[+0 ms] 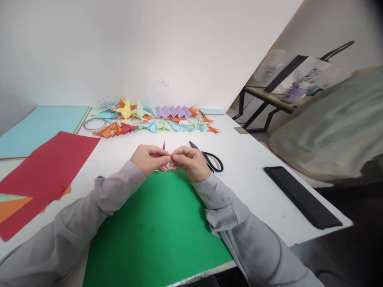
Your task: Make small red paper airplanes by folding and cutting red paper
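Note:
Both hands meet above the far edge of a green sheet, their fingertips pinched together. Between them is a small red folded-paper piece, with a thin point sticking up behind the fingers of my left hand. My right hand pinches the same piece from the other side. Most of the red paper is hidden by the fingers, so its full shape cannot be made out. Black-handled scissors lie just right of my right hand, their blades partly behind it.
Along the wall lie several colourful folded-paper pieces and a purple pleated strip. A wire ring sits near them. Red sheets and a light blue sheet are at left. A black phone rests near the right table edge.

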{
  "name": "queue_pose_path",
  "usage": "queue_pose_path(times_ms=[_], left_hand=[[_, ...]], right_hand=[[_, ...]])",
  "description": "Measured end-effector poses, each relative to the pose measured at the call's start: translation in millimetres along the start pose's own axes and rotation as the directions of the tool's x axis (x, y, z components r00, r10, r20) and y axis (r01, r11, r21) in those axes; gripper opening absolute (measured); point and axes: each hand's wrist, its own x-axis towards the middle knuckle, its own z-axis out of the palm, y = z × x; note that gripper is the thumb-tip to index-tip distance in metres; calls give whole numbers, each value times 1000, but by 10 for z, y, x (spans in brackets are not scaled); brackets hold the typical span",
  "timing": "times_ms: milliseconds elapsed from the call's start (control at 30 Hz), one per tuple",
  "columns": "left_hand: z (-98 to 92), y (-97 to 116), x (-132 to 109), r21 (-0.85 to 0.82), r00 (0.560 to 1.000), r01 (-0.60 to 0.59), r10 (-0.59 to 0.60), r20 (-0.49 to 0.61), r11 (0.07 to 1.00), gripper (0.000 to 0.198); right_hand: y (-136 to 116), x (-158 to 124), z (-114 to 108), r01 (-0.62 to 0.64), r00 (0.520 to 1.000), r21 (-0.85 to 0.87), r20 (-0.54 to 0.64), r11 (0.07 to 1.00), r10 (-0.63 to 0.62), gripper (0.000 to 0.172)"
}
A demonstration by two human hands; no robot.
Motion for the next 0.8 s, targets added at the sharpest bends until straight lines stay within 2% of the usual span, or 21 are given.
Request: queue_pose_path(times_ms=[200, 367, 600, 800], left_hand=[[-52, 15, 46, 63, 1000, -21, 21, 5, 998, 15], [-28, 51, 16, 27, 998, -28, 30, -59, 999, 12], [13, 19, -5, -68, 992, -52, 44, -118, 996, 13], [39, 19, -30, -1, 975, -116, 114, -193, 993, 13]], right_hand=[[-14, -24, 30, 127, 992, -108, 11, 986, -127, 17], [-14, -29, 34, 116, 993, -141, -17, 983, -120, 17], [17, -24, 26, 128, 992, -87, 0, 988, -128, 16], [11, -29, 38, 138, 990, -99, 2, 985, -139, 16]])
